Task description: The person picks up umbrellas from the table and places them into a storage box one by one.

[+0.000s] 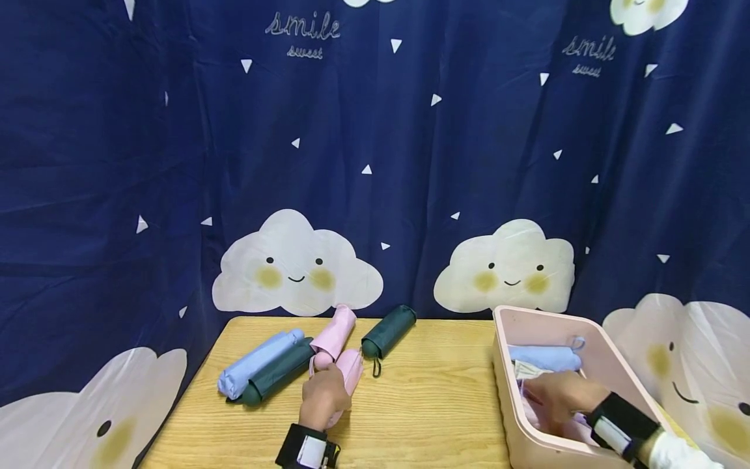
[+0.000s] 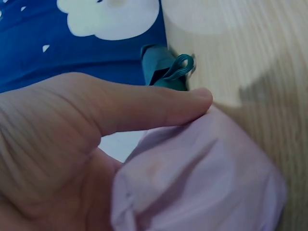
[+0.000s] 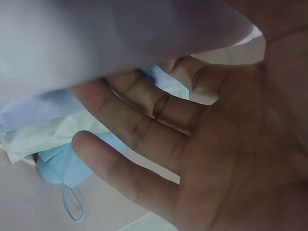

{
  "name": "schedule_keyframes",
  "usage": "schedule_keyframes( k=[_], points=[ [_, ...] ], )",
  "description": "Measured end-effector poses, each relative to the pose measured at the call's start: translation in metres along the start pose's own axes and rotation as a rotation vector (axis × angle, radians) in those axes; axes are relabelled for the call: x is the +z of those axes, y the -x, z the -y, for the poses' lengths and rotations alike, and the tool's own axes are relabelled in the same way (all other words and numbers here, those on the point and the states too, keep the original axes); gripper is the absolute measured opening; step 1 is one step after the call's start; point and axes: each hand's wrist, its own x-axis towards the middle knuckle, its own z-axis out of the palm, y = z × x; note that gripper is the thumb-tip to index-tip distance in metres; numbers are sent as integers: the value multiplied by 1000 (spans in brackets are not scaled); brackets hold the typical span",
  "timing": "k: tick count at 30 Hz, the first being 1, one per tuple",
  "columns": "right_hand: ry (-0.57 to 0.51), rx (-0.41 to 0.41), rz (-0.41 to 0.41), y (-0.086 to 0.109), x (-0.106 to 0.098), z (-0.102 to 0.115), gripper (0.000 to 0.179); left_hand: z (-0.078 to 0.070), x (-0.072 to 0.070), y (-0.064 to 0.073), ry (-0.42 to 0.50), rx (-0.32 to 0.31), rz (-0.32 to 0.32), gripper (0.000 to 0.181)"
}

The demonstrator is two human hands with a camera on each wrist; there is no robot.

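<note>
The left hand (image 1: pixel 326 394) grips a folded pink umbrella (image 1: pixel 351 366) around its middle on the worktop (image 1: pixel 439 391), the thumb pressed along its cloth and the other fingers mostly hidden. The held umbrella's long axis runs away from the person, leaning slightly right, and its far end sits between the knobs of a second pink umbrella (image 1: pixel 338 329) and a dark green umbrella (image 1: pixel 389 331); which end carries its handle is hard to tell. Both of those neighbours also slant away to the right, knobs toward the person. Further left, a blue umbrella (image 1: pixel 258 363) and another green umbrella (image 1: pixel 284 370) lie side by side on a similar slant, the green one's knob at the near end. On the right, the right hand (image 1: pixel 559 394) reaches into a pink bin (image 1: pixel 518 436), its fingers spread and nearly straight under a pale lilac bundle (image 3: pixel 120 38); its thumb is not clearly visible. Beyond it in the bin, a light blue umbrella (image 1: pixel 545 357) lies crosswise, its loop toward the right.
</note>
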Motion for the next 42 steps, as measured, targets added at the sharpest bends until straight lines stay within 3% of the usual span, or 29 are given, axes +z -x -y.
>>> schedule_keyframes(
  k=[4, 10, 12, 16, 20, 23, 28, 31, 33, 35, 39, 42],
  points=[
    [-21, -42, -28, 1, 0, -3, 43, -1, 2, 1, -7, 9, -42, 43],
    [-81, -131, 14, -1, -1, -8, 38, 1, -4, 2, 65, 18, 30, 40],
    [-115, -123, 34, -1, -3, -8, 39, 1, -8, 3, 101, 38, 52, 36],
    [-159, -124, -22, -2, -15, -6, 37, -2, -21, 6, 181, 80, 80, 27],
    [-163, -188, -151, -5, -36, 0, 31, -7, -33, 12, 234, 137, 78, 31],
    [-181, -221, -290, -7, -50, 12, 28, -14, -42, 17, 329, 183, 52, 40],
    [-177, -240, -592, -10, -63, 40, 25, -34, -56, 26, 688, 264, 65, 56],
    [-241, -240, -678, -13, -65, 56, 25, -49, -62, 33, 871, 289, 85, 59],
    [-332, -248, -673, -15, -65, 67, 23, -58, -65, 37, 982, 305, 99, 58],
    [-480, -259, -604, -16, -64, 79, 23, -67, -68, 43, 1107, 327, 134, 56],
    [-869, -264, -355, -17, -62, 105, 34, -84, -70, 54, 1353, 352, 266, 56],
    [-1125, -249, -184, -17, -59, 123, 45, -94, -70, 64, 1433, 349, 326, 58]
  ],
)
